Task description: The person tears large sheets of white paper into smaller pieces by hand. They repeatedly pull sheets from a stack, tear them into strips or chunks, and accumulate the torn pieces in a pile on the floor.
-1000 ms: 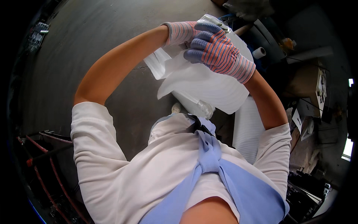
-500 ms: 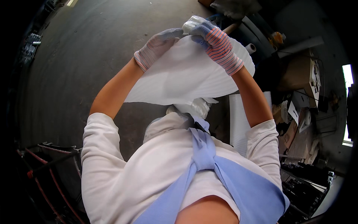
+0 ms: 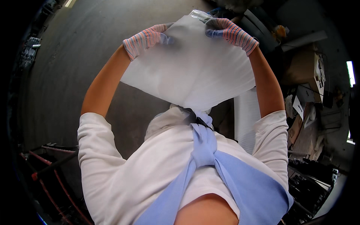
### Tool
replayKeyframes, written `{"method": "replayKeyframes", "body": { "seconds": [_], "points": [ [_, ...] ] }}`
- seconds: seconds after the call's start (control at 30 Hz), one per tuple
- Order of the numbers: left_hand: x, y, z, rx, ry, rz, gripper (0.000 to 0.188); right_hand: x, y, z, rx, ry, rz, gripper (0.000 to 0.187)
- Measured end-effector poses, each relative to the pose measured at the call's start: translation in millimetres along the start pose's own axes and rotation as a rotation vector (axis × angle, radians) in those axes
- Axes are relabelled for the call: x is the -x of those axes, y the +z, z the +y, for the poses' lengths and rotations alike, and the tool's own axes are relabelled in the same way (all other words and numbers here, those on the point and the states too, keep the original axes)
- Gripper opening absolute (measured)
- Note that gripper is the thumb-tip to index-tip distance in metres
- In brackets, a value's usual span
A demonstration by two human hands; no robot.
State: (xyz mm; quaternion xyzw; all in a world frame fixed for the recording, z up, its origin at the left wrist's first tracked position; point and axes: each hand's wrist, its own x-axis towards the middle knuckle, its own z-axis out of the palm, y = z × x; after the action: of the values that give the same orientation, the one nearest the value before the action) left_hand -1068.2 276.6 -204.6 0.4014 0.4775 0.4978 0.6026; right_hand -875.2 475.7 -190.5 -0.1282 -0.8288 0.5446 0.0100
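Note:
A thin white foam sheet (image 3: 187,67) hangs in front of me, held out at arm's length and slightly see-through. My left hand (image 3: 150,37), in a striped knit glove, pinches its left side near the top. On the opposite side my right hand (image 3: 231,33), gloved alike, grips the sheet by its upper right edge. Behind the top of the sheet, close to my right fingers, a shiny clear-plastic-wrapped bundle (image 3: 201,15) shows in part. The sheet hides the rest of it.
Right of me stands a white foam roll (image 3: 245,118). Farther right are a brown cardboard box (image 3: 300,69) and a cluttered table (image 3: 307,131). A rack with red bars (image 3: 45,161) is at the lower left. Grey floor (image 3: 82,45) stretches out to the left.
My hands have moved apart, spreading the foam sheet wider and higher. The plastic-wrapped bundle, earlier at my fingers, now lies mostly behind the sheet's top edge.

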Motion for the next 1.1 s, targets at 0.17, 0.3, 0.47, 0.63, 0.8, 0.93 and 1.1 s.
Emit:
{"method": "replayKeyframes", "body": {
  "seconds": [0.17,0.3,0.47,0.63,0.8,0.93,1.1],
  "points": [
    [-23.1,-12.0,-10.8,-0.237,-0.026,0.032,0.032,8.9,-16.8,23.2,0.139,0.045,0.003,0.025],
    [-72.9,0.4,-30.3,-0.521,-0.193,0.084,0.031,21.9,-38.9,74.1,-0.143,0.187,0.071,0.023],
    [-144.1,31.7,-108.1,-0.994,-0.067,0.017,0.014,63.5,-21.5,168.8,0.015,0.393,0.310,0.021],
    [-175.9,43.4,-247.0,-0.977,-0.236,-0.064,0.011,107.6,40.4,211.4,-0.142,0.735,0.130,0.017],
    [-169.1,64.4,-307.3,-1.139,-0.271,-0.252,0.015,129.0,116.5,275.4,0.171,1.085,0.140,0.028],
    [-195.8,58.1,-353.5,-1.119,-0.403,-0.228,0.014,124.8,144.6,317.8,0.099,1.246,0.183,0.042],
    [-238.7,21.6,-427.0,-1.004,-0.442,-0.125,0.009,139.7,151.0,370.9,0.147,1.388,0.048,0.032]
  ]
}}
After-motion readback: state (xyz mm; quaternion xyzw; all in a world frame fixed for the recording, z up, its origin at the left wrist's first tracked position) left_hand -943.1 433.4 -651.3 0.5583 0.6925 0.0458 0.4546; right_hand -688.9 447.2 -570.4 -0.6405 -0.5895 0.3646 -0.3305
